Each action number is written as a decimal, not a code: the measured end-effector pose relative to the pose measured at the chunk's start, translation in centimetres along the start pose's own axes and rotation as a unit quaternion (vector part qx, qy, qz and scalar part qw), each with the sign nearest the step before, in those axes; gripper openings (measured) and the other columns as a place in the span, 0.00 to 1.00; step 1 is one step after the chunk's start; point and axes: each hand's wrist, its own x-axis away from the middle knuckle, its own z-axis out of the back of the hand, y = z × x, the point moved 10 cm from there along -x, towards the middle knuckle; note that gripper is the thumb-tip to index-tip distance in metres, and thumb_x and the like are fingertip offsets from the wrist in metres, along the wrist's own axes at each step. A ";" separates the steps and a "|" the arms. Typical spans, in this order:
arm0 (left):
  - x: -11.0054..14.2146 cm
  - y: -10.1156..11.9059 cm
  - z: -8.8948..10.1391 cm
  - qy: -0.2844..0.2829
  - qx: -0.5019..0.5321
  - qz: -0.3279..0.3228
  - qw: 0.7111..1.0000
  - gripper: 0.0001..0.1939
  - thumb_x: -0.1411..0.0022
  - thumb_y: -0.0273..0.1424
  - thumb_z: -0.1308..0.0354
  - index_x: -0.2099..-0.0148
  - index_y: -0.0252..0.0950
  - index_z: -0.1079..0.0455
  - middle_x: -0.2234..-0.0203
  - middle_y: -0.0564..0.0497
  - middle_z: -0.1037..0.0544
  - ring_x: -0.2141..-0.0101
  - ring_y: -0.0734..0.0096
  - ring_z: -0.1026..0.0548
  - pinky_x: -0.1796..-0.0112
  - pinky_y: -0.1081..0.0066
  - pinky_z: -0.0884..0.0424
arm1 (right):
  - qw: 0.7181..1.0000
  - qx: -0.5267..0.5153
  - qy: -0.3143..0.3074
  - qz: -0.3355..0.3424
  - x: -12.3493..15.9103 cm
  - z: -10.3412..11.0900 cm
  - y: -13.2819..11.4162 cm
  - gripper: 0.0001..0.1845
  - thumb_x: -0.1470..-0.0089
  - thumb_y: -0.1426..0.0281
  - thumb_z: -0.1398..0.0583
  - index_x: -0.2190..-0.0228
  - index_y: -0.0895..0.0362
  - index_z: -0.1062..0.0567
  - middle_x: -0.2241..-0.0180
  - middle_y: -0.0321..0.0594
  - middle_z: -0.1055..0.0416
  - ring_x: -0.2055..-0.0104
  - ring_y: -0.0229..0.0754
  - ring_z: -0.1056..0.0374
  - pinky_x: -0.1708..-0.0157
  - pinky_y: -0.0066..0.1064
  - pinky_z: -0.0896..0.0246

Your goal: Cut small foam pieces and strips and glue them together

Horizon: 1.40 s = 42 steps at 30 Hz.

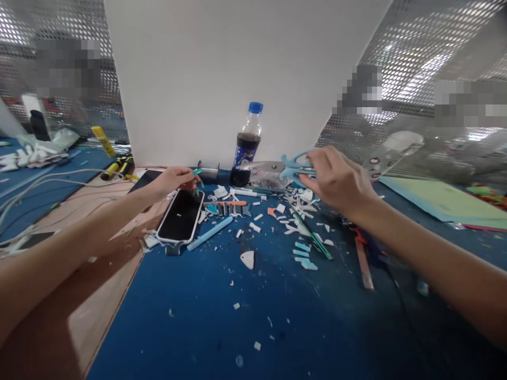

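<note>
My right hand (pixel 335 177) is closed on the light-blue handles of a pair of scissors (pixel 291 168), raised above the scraps with the blades pointing left, in front of a cola bottle (pixel 246 150). Above a white-edged phone (pixel 181 215), my left hand (pixel 178 180) pinches a small teal piece (pixel 197 172) between its fingertips. Nearer to me on the blue table, a small white-and-dark rounded piece (pixel 248 259) lies by itself. Several light-blue cut pieces (pixel 304 262) are right of it, beside a green pencil (pixel 315 235).
White scraps (pixel 299 219) litter the table's middle. A light-blue pen-like stick (pixel 209 234) lies beside the phone. At right are a red-handled blade tool (pixel 363 261) and a yellow-green sheet (pixel 435 203). Cables (pixel 51 179), yellow-black pliers (pixel 119 168) and a yellow glue stick (pixel 103 141) are left. A white panel (pixel 190 79) stands behind.
</note>
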 end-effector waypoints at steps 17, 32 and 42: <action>0.9 2.0 2.8 -0.066 -0.039 0.009 0.997 0.14 0.43 0.42 0.44 0.72 0.37 0.35 0.92 0.61 0.48 0.88 0.80 0.50 0.81 0.74 0.47 | 0.607 -0.661 -0.437 -0.063 3.1 -6.0 -10.2 0.29 0.38 0.53 0.58 0.77 0.58 0.32 0.84 0.35 0.37 0.84 0.35 0.41 0.80 0.27 0.43; 1.8 3.7 4.1 -0.108 -0.068 0.017 0.992 0.14 0.37 0.38 0.47 0.69 0.33 0.32 0.90 0.56 0.35 0.88 0.81 0.42 0.83 0.78 0.49 | 0.426 -0.735 -0.527 0.012 -1.8 -9.0 -17.7 0.32 0.49 0.41 0.47 0.80 0.59 0.33 0.81 0.35 0.42 0.82 0.33 0.46 0.80 0.30 0.51; 2.1 3.7 4.3 -0.128 -0.052 0.032 0.990 0.15 0.39 0.39 0.43 0.68 0.30 0.29 0.77 0.45 0.22 0.78 0.71 0.25 0.71 0.70 0.30 | 0.409 -0.741 -0.532 0.034 -1.7 -9.0 -18.0 0.30 0.46 0.44 0.49 0.78 0.58 0.33 0.80 0.35 0.44 0.81 0.33 0.48 0.79 0.32 0.57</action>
